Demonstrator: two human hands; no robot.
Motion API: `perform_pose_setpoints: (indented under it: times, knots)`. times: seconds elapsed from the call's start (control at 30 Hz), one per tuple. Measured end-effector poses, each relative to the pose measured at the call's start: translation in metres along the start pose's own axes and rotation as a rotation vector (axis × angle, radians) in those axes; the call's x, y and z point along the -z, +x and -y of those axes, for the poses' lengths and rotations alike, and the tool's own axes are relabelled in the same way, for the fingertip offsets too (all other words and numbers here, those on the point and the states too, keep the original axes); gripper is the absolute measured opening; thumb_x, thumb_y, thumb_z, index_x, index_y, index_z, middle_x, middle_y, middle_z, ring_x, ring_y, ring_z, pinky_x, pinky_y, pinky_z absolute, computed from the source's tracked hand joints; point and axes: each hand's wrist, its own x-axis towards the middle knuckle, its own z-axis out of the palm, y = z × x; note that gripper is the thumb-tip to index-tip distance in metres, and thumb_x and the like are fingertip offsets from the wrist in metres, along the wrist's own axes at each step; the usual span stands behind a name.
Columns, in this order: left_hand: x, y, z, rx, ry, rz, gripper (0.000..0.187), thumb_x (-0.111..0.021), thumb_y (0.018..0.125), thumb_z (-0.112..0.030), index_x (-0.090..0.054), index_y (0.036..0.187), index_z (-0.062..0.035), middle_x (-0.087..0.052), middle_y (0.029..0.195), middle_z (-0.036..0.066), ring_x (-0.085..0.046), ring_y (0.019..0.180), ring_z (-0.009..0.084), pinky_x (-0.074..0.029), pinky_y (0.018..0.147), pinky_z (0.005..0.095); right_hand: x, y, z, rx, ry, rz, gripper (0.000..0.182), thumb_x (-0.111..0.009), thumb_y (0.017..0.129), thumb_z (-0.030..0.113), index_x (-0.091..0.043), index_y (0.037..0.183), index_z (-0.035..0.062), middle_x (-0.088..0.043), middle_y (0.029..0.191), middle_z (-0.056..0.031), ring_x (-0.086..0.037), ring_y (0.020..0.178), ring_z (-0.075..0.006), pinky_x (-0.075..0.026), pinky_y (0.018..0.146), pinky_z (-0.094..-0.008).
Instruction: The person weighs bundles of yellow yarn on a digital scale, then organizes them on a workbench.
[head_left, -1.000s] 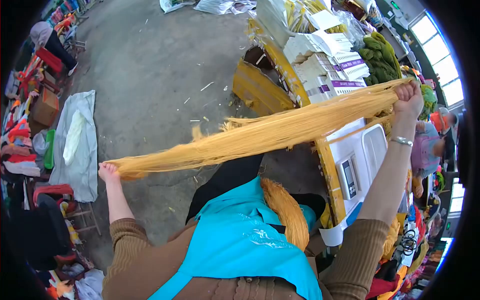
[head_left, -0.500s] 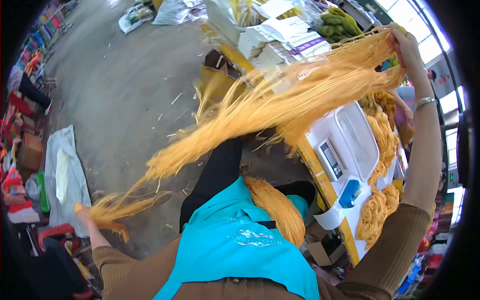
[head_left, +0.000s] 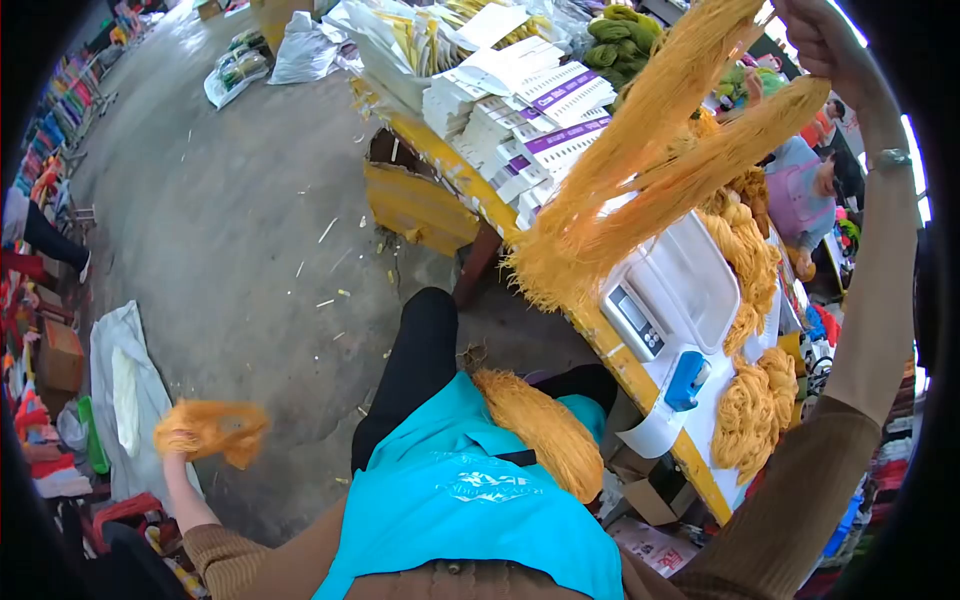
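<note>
High at the upper right, my right hand (head_left: 822,42) is closed on the top of a long orange-yellow thread hank (head_left: 610,190), whose frayed strands hang down to the left over the table edge. Low at the left, my left hand (head_left: 176,442) is closed round a smaller loose bunch of orange thread (head_left: 228,430), blurred by motion. The two bunches are apart. Another orange hank (head_left: 540,430) lies across my lap on the turquoise apron (head_left: 450,510).
On the yellow-edged table (head_left: 600,345) stand a digital scale with a white tray (head_left: 690,280), a blue tape dispenser (head_left: 687,380), coiled orange skeins (head_left: 750,420) and stacked printed cards (head_left: 530,110). A cardboard box (head_left: 415,200) sits below. A co-worker (head_left: 805,195) is across the table.
The strands that stretched between my hands have parted. The hank in my right hand has swung up and right and hangs; my left hand keeps a small bunch. The view has shifted slightly.
</note>
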Motion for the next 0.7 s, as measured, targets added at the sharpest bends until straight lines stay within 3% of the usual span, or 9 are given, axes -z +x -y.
perform_pose_setpoints:
  times: [0.07,0.1,0.13,0.2,0.3,0.37,0.43,0.47,0.7]
  knots:
    - [0.014,0.008,-0.028,-0.061,-0.484,0.204,0.026,-0.061,0.086,-0.028,-0.067,0.105,-0.0104,-0.068,0.105,0.014,-0.063,0.093,0.0292,-0.051,0.081,0.0417,0.016,-0.005,0.015,0.112,0.232,0.049,0.022,-0.056,0.095,0.021,-0.063,0.082,0.0043,-0.036,0.055,0.0048,-0.027,0.043,-0.0070,-0.023,0.040,-0.0242]
    - [0.017,0.011,-0.040,-0.270,-0.379,-0.091,0.028,-0.063,0.084,-0.029,-0.071,0.098,-0.0057,-0.071,0.097,0.017,-0.066,0.089,0.0364,-0.052,0.077,0.0436,0.023,-0.005,0.019,0.164,0.358,0.054,0.023,-0.058,0.095,0.022,-0.063,0.081,0.0045,-0.033,0.054,0.0055,-0.026,0.043,-0.0073,-0.023,0.041,-0.0238]
    - [0.023,0.015,-0.049,-0.272,-0.379,-0.094,0.028,-0.063,0.084,-0.029,-0.071,0.098,-0.0057,-0.071,0.097,0.017,-0.066,0.089,0.0364,-0.052,0.077,0.0436,0.030,-0.004,0.025,0.202,0.336,-0.105,0.023,-0.059,0.094,0.019,-0.059,0.075,0.0051,-0.028,0.052,0.0061,-0.022,0.043,-0.0069,-0.023,0.040,-0.0246]
    - [0.053,0.025,-0.084,0.099,-0.165,0.384,0.032,-0.064,0.085,-0.031,-0.073,0.091,-0.0015,-0.070,0.092,0.023,-0.067,0.090,0.0416,-0.053,0.076,0.0480,0.040,-0.008,0.035,0.251,0.425,-0.198,0.023,-0.057,0.094,0.014,-0.056,0.072,0.0051,-0.026,0.051,0.0059,-0.024,0.042,-0.0069,-0.021,0.040,-0.0260]
    - [0.084,0.033,-0.119,0.151,-0.184,0.414,0.035,-0.065,0.084,-0.033,-0.071,0.091,0.0006,-0.065,0.093,0.028,-0.063,0.095,0.0442,-0.051,0.079,0.0506,0.077,-0.011,0.048,0.362,0.060,-0.277,0.025,-0.053,0.092,0.009,-0.052,0.067,0.0053,-0.030,0.051,0.0030,-0.028,0.043,-0.0067,-0.031,0.040,-0.0265]
    - [0.052,0.048,-0.106,0.084,-0.245,0.373,0.031,-0.064,0.086,-0.028,-0.070,0.087,0.0022,-0.069,0.078,0.023,-0.068,0.076,0.0404,-0.052,0.066,0.0481,0.092,-0.012,0.051,0.383,-0.003,-0.307,0.025,-0.053,0.092,0.008,-0.052,0.067,0.0053,-0.032,0.052,0.0021,-0.030,0.044,-0.0074,-0.033,0.041,-0.0269]
    - [0.061,0.053,-0.120,0.220,-0.587,0.478,0.027,-0.062,0.088,-0.023,-0.066,0.077,0.0016,-0.062,0.061,0.010,-0.059,0.051,0.0252,-0.046,0.049,0.0402,0.107,-0.014,0.056,0.398,-0.056,-0.344,0.025,-0.052,0.091,0.008,-0.052,0.067,0.0053,-0.034,0.052,0.0013,-0.031,0.044,-0.0081,-0.034,0.041,-0.0273]
    - [0.068,0.056,-0.129,0.301,-0.825,0.562,0.025,-0.060,0.089,-0.020,-0.058,0.070,-0.0048,-0.046,0.056,-0.003,-0.041,0.044,0.0095,-0.034,0.040,0.0294,0.116,-0.017,0.056,0.400,-0.090,-0.361,0.024,-0.051,0.091,0.007,-0.052,0.067,0.0054,-0.035,0.053,0.0009,-0.032,0.045,-0.0084,-0.035,0.042,-0.0275]
    - [0.085,0.076,-0.173,0.429,-1.782,0.580,0.034,-0.061,0.095,-0.034,-0.045,0.072,-0.0156,-0.031,0.053,-0.007,-0.022,0.041,0.0035,-0.017,0.038,0.0217,0.176,-0.016,0.022,0.309,-0.466,-0.397,0.023,-0.049,0.089,0.004,-0.053,0.066,0.0054,-0.042,0.055,-0.0021,-0.038,0.046,-0.0108,-0.041,0.044,-0.0288]
